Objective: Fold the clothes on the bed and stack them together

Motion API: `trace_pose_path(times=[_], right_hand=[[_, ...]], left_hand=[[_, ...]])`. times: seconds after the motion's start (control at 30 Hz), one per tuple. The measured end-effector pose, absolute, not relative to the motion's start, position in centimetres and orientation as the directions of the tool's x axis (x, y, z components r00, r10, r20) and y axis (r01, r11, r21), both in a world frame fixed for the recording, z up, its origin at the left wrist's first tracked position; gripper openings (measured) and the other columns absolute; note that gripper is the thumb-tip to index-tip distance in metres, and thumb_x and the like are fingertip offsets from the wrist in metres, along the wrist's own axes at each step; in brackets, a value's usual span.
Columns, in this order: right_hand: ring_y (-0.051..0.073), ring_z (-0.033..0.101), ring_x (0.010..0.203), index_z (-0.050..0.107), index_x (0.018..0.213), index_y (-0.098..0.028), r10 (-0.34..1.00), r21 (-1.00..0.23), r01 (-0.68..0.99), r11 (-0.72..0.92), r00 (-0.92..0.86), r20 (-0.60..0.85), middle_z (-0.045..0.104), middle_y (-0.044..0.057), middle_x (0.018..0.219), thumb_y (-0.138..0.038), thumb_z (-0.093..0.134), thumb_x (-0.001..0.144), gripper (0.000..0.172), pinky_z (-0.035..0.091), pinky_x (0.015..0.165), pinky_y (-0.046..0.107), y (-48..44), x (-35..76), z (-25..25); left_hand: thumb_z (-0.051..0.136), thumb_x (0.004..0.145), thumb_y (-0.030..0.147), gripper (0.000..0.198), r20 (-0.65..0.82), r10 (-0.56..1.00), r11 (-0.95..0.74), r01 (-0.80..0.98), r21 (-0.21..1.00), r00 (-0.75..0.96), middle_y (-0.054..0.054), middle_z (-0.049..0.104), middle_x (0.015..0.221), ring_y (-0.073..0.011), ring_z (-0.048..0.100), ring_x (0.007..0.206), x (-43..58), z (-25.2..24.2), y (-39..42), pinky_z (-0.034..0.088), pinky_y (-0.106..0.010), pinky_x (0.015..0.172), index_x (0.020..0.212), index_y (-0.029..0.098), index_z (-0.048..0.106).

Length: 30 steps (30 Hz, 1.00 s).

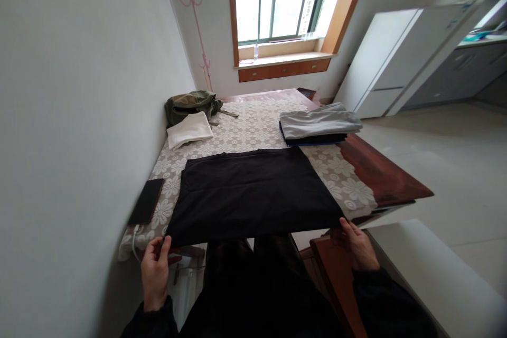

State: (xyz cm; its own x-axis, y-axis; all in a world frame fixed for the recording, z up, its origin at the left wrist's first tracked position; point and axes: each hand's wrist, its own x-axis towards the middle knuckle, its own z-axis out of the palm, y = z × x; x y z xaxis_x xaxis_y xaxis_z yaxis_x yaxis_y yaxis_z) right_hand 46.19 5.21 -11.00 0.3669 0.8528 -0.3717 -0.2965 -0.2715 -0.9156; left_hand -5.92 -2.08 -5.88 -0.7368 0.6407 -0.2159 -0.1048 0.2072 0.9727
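A black piece of folded cloth (pixel 253 195) is spread across the near part of the table, its front edge pulled out past the table towards me. What kind of garment it is, if one, I cannot make out. At its near left corner my left hand (pixel 156 269) is closed, thumb and fingers pinching the fabric. My right hand (pixel 359 245) grips the near right corner the same way. Between the two hands the front edge runs nearly straight.
A stack of folded clothes (pixel 319 124), grey on top, lies at the right back. A white folded cloth (pixel 190 130) and an olive backpack (pixel 192 104) are by the left wall. A dark tablet (pixel 146 202) with a cable sits at left on the lace tablecloth (pixel 253 121).
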Motion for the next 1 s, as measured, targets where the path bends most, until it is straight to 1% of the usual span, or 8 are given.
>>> trace_pose_path(times=[0.1, 0.17, 0.33, 0.5, 0.67, 0.83, 0.9, 1.0], right_hand=[[0.013, 0.047, 0.045, 0.058, 0.070, -0.024, 0.892, -0.951, -0.255, -0.174, 0.369, -0.262, 0.051, -0.005, 0.051, -0.066, 0.087, 0.068, 0.051, 0.037, 0.041, 0.027, 5.2, 46.1, -10.6], [0.011, 0.043, 0.045, 0.056, 0.066, -0.023, 0.909, -0.948, -0.308, -0.082, 0.366, -0.198, 0.044, -0.006, 0.051, -0.060, 0.089, 0.068, 0.050, 0.036, 0.041, 0.026, 5.1, 45.9, -10.4], [0.008, 0.039, 0.044, 0.055, 0.062, -0.022, 0.881, -0.894, -0.440, 0.077, 0.451, -0.146, 0.041, -0.007, 0.051, -0.044, 0.094, 0.067, 0.045, 0.034, 0.041, 0.023, 4.9, 45.3, -10.9], [0.008, 0.040, 0.046, 0.058, 0.064, -0.022, 0.883, -0.883, -0.466, 0.056, 0.436, -0.175, 0.043, -0.007, 0.051, -0.042, 0.095, 0.066, 0.042, 0.036, 0.042, 0.021, 4.7, 45.8, -11.4], [0.008, 0.040, 0.047, 0.054, 0.065, -0.022, 0.862, -0.878, -0.471, 0.082, 0.476, -0.175, 0.042, -0.008, 0.052, -0.042, 0.094, 0.066, 0.044, 0.040, 0.045, 0.022, 4.6, 46.0, -11.5], [0.011, 0.038, 0.047, 0.049, 0.065, -0.024, 0.890, -0.866, -0.499, 0.035, 0.409, -0.200, 0.040, -0.006, 0.053, -0.057, 0.079, 0.078, 0.047, 0.039, 0.044, 0.027, 4.3, 43.2, -11.7], [0.012, 0.039, 0.046, 0.050, 0.066, -0.025, 0.892, -0.846, -0.533, -0.018, 0.373, -0.254, 0.041, -0.006, 0.053, -0.063, 0.075, 0.080, 0.047, 0.040, 0.045, 0.028, 4.3, 41.4, -11.8], [0.012, 0.040, 0.047, 0.051, 0.067, -0.025, 0.889, -0.838, -0.541, -0.066, 0.350, -0.295, 0.044, -0.006, 0.052, -0.064, 0.079, 0.075, 0.049, 0.037, 0.044, 0.028, 4.2, 38.5, -12.1]], left_hand=[[0.084, 0.063, 0.056, 0.055, -0.253, 0.671, 0.220, -0.138, 0.966, -0.697, 0.003, 0.065, 0.079, -0.0209, 0.067, 0.061, -6.0, -5.7, -2.0, 0.057, -0.033, 0.054, 0.099, 0.022, 0.059], [0.084, 0.062, 0.055, 0.054, -0.268, 0.679, 0.238, -0.140, 0.961, -0.684, 0.004, 0.065, 0.073, -0.0211, 0.067, 0.058, -6.2, -5.6, -1.9, 0.055, -0.032, 0.053, 0.097, 0.022, 0.058], [0.087, 0.059, 0.049, 0.052, -0.257, 0.668, 0.201, -0.163, 0.966, -0.699, 0.007, 0.061, 0.067, -0.0142, 0.059, 0.049, -6.4, -5.6, -1.6, 0.051, -0.028, 0.051, 0.091, 0.022, 0.057], [0.090, 0.056, 0.045, 0.053, -0.271, 0.657, 0.142, -0.238, 0.961, -0.704, 0.011, 0.057, 0.065, -0.0107, 0.053, 0.048, -6.5, -5.1, -1.7, 0.046, -0.025, 0.049, 0.087, 0.023, 0.053], [0.090, 0.056, 0.038, 0.050, -0.241, 0.621, -0.002, -0.308, 0.951, -0.746, 0.011, 0.058, 0.070, -0.0082, 0.050, 0.050, -5.6, -5.1, -1.7, 0.041, -0.023, 0.049, 0.086, 0.023, 0.053], [0.088, 0.064, 0.043, 0.045, -0.301, 0.551, -0.117, -0.429, 0.896, -0.778, 0.009, 0.060, 0.068, -0.0105, 0.051, 0.054, -2.6, -6.6, -1.5, 0.042, -0.025, 0.053, 0.089, 0.023, 0.057], [0.087, 0.066, 0.051, 0.045, -0.331, 0.597, -0.083, -0.467, 0.881, -0.731, 0.007, 0.059, 0.066, -0.0121, 0.051, 0.054, -1.1, -7.3, -1.4, 0.043, -0.028, 0.053, 0.087, 0.022, 0.059], [0.084, 0.066, 0.063, 0.050, -0.359, 0.696, 0.090, -0.420, 0.903, -0.622, 0.004, 0.058, 0.062, -0.0155, 0.053, 0.054, 1.1, -8.0, -1.3, 0.046, -0.031, 0.054, 0.081, 0.021, 0.061]])
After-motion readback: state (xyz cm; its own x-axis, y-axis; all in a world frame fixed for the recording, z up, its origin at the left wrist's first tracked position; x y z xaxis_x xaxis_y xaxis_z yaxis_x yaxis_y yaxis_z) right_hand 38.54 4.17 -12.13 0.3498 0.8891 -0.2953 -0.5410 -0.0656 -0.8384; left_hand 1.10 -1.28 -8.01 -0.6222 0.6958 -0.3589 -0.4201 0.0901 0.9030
